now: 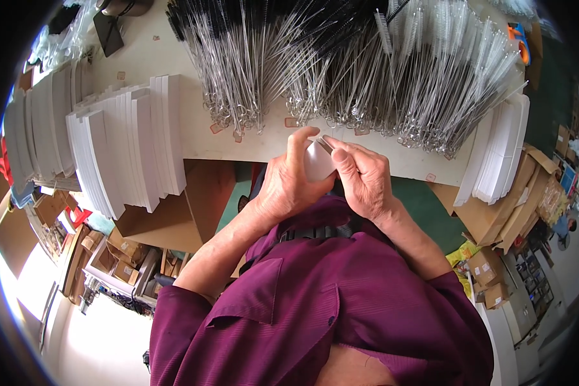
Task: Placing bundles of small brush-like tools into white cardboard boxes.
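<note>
A small white card (317, 161) sits between both hands above the table's front edge. My left hand (289, 180) grips its left side, with the thumb raised over the top. My right hand (360, 177) pinches the card's upper right corner, where a thin dark end of something pokes out. Just beyond the hands lie heaps of thin wire brushes (360, 77) with looped ends pointing toward me, dark-bristled on the left (238, 64) and white-bristled on the right. The lower part of the card is hidden by my fingers.
Fanned stacks of white cards (125, 154) lie at the left, another stack (498, 154) at the right edge of the white table (238, 145). Brown cardboard boxes (167, 219) stand below the table on both sides. An orange tool (520, 35) lies at the far right.
</note>
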